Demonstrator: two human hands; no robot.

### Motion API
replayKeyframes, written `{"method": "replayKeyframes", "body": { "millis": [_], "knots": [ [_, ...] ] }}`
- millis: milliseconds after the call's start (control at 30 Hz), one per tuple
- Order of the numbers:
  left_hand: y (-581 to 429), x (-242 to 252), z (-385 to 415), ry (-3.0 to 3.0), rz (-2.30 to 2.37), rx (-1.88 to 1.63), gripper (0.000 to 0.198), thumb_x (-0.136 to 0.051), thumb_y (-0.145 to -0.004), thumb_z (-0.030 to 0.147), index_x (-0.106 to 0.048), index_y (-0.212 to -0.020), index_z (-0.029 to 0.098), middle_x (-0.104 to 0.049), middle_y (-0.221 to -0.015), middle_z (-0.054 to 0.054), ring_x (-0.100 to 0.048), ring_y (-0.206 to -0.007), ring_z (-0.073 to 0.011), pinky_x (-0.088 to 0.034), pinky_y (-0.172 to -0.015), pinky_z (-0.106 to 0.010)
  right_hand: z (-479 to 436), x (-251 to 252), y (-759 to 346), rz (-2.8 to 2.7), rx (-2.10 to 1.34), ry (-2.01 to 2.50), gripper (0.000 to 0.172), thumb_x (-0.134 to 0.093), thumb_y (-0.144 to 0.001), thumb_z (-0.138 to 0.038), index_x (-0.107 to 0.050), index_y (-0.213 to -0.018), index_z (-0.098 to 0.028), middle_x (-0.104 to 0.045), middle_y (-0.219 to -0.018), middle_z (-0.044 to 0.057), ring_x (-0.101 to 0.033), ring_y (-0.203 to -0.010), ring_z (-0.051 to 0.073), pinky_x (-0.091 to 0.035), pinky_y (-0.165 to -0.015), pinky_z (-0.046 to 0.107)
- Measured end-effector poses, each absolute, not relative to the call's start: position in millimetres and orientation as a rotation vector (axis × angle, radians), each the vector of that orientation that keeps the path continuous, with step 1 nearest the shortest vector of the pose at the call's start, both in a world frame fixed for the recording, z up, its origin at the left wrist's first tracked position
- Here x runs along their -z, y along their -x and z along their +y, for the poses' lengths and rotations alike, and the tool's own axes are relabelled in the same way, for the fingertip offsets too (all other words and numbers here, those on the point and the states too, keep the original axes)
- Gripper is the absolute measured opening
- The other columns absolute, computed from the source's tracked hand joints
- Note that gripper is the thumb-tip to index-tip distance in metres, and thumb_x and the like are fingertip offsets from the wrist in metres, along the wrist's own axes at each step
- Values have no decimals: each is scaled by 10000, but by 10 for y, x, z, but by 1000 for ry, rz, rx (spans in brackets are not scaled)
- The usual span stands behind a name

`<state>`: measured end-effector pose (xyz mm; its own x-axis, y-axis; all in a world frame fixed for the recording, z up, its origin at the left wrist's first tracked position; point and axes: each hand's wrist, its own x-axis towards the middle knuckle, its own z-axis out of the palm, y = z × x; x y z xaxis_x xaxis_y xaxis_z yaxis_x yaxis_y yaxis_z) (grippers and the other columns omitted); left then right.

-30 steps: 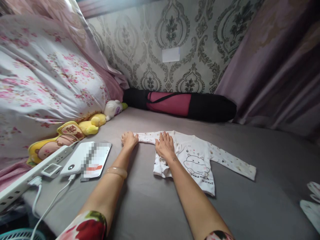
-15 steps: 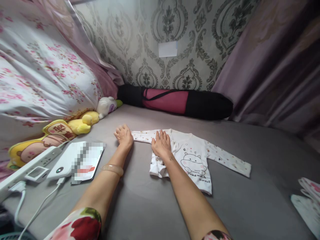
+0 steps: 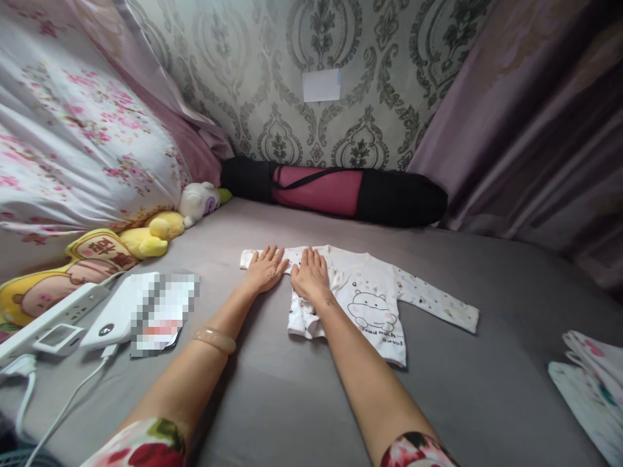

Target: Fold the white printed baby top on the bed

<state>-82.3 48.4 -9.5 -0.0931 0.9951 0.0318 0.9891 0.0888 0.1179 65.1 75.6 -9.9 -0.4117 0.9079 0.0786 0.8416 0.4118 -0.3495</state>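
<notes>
Rested left hand [image 3: 265, 270] and right hand [image 3: 310, 276] flat, clasping nothing, on the white shirt [image 3: 370, 301] spread beneath and rightward of both — across one sleeve [image 3: 246, 260] and by its shoulder [image 3: 331, 253]. Risked rucking that sleeve, perhaps, by dragging either hand sideways.

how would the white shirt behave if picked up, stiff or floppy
The shirt would probably hang floppy, since its front bunches in soft folds below the right hand. Pushed, it would likely wrinkle rather than roll, as it lies mostly flat on the sheet.
</notes>
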Motion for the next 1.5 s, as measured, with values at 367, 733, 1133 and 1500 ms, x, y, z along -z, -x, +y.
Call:
{"method": "replayKeyframes", "body": {
  "millis": [367,733,1133,1500],
  "knots": [
    [751,174,387,-2031,2337,-760,403,-445,-895,290,-513,-1242,97,-477,-1362,-216,-456,-1270,-314,-368,-1055,-451,1002,-175,-835,-2116,-1096,1337,522,-165,-1025,-361,-422,-1415,-127,-344,-1509,93,-235,-1411,185,-144,-1153,340],
    [89,-429,-270,-1865,1877,-933,150,-493,-843,281,-605,-817,185,-643,-801,-32,-568,-756,-169,-437,-724,-293,532,-683,-1649,-1760,-1428,1193,174,-439,-952,-226,-591,-917,-150,-676,-964,81,-648,-747,131,-485,-613,202],
    [-192,-43,-478,-1966,1890,-870,112,-496,-761,154,-561,-848,181,-612,-844,-52,-568,-825,-183,-436,-768,-292,-213,-430,-1905,-2548,-648,1471,232,-575,-807,-301,-552,-992,-164,-621,-1006,103,-599,-893,232,-415,-713,283],
    [-211,-277,-474,-1448,1928,-911,254,-516,-741,385,-593,-660,157,-533,-565,15,-502,-591,-143,-342,-536,-228,-149,-402,-1952,-2424,-588,1562,143,-489,-862,-147,-631,-871,-144,-667,-900,99,-634,-861,221,-427,-690,260]
  ]
}}
